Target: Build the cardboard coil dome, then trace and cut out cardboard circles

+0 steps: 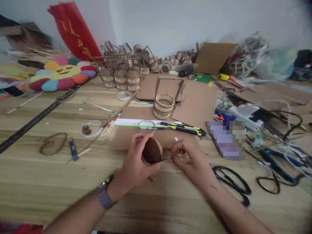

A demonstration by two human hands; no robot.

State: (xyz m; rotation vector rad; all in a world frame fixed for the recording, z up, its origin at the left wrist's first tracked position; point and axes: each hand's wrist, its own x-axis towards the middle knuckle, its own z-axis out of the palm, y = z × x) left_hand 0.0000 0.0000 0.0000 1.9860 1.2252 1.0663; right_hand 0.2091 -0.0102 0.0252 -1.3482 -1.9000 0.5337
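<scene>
My left hand point(135, 162) is closed around a small round basket point(152, 151), its dark brown, rough-textured face turned up towards me. Thumb and fingers grip it from opposite sides. Just to the right, my right hand point(190, 159) pinches a thin brown strip point(166, 158) that runs to the edge of the basket. Where the strip meets the basket is partly hidden by my left thumb. A clear ring point(146, 126) lies beyond my left fingertips. Farther back, a small slatted basket with a tall handle point(163, 107) stands upright on cardboard.
Yellow-and-black utility knives point(187, 128) lie beyond my hands. Black-handled scissors point(232, 182) and a phone point(223, 139) are at the right, near tangled cables. Several handled baskets point(121, 79) stand at the back left. A blue tube point(73, 149) lies at the left.
</scene>
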